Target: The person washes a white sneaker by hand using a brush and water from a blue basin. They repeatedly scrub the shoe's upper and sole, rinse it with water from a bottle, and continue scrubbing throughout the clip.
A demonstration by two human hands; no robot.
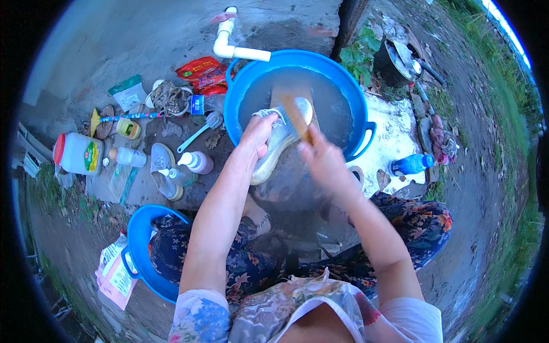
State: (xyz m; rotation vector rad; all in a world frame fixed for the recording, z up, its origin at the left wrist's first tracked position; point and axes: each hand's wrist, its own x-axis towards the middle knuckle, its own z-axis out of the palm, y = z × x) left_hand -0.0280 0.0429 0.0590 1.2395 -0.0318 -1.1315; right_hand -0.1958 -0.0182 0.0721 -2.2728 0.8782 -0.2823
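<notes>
My left hand (258, 136) is closed around a grey-and-white sneaker (274, 150), gripping it near the ankle opening. The shoe's toe points away from me, over the near side of a large blue basin (230, 107) with murky water. In my right hand (325, 159) is a wooden-backed scrub brush (295, 118), blurred by motion, lying across the front part of the shoe. Behind the shoe a brownish board (291, 92) slopes in the basin. The brush's bristles cannot be made out clearly.
Left of the basin are another sneaker (162, 163), a spray bottle (199, 162), a long-handled brush (197, 132) and a red-lidded jar (78, 153). A white pipe (243, 52) overhangs the basin. A blue bottle (412, 164) lies right; a smaller blue tub (139, 234) stands near my leg.
</notes>
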